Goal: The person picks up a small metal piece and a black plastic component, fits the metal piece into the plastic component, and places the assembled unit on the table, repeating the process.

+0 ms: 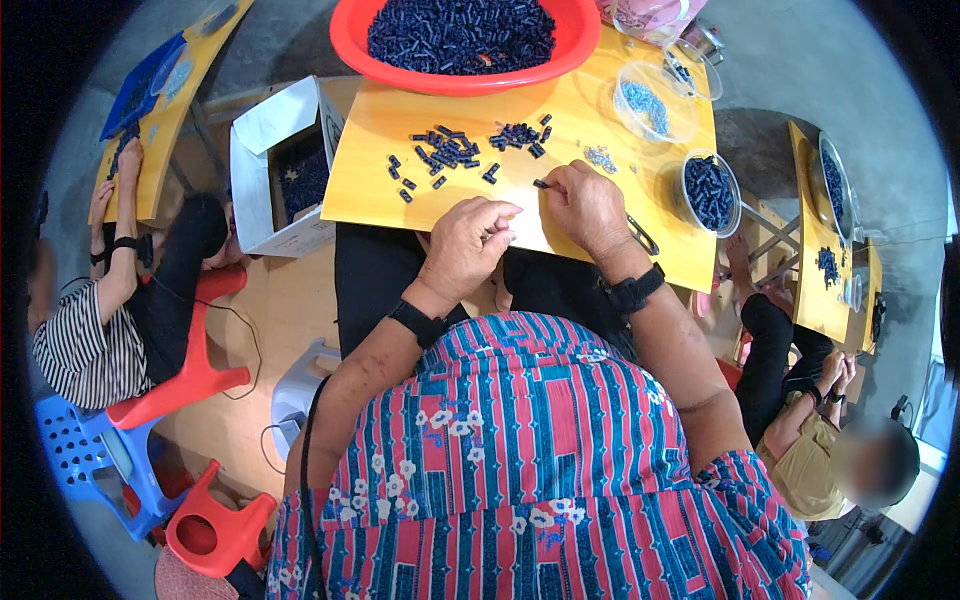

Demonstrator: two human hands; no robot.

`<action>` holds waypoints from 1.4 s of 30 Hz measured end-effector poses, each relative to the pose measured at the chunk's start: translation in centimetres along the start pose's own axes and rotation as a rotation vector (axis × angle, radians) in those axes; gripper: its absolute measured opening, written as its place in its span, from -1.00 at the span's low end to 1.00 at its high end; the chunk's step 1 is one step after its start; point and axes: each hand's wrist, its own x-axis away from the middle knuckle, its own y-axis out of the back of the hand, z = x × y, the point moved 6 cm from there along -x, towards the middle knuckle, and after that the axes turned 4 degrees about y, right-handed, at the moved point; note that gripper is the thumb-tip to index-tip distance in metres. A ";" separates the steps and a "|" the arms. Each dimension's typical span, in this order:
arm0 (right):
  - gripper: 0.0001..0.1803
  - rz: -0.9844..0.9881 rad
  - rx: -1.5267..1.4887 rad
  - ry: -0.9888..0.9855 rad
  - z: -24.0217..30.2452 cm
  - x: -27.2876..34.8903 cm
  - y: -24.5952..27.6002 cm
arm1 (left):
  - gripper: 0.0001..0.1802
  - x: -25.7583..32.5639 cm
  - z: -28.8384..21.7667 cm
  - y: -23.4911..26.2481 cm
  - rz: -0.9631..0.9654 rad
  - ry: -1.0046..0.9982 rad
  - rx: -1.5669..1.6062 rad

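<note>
Both my hands are over the near edge of a yellow table [380, 190]. My right hand [588, 208] pinches a small dark cylindrical piece [541, 184] between thumb and fingertips. Left of it, my left hand [466, 245] has thumb and forefinger drawn together; what they hold, if anything, is too small to make out. Just beyond my hands lie a loose pile of dark cylindrical pieces [448, 149] and a smaller pile [518, 138]. Beside my right hand is a scatter of small shiny parts [600, 158]. A black-handled tool [642, 235] lies by my right wrist.
A red basin [345, 50] full of dark pieces stands at the table's back. To the right are a clear tub of pale blue parts [645, 105] and a tub of dark pieces [711, 192]. An open white carton [262, 185] stands left. Other people sit at side tables.
</note>
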 end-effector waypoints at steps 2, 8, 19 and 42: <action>-0.82 0.019 -0.070 -0.005 0.1 0.7 -0.6 | -0.72 0.0 0.5 -0.1 -0.024 0.039 0.048; -0.87 -0.002 -0.276 0.004 0.5 2.1 -1.5 | -0.69 -0.5 1.4 -0.3 -0.097 0.088 0.051; -0.87 -0.050 -0.349 -0.013 1.1 2.4 -1.9 | -0.81 -1.2 0.7 -0.6 -0.117 0.075 -0.229; -0.90 -0.082 -0.618 0.017 -0.1 2.9 -2.6 | -0.91 -1.2 1.4 -0.2 -0.099 0.081 -0.051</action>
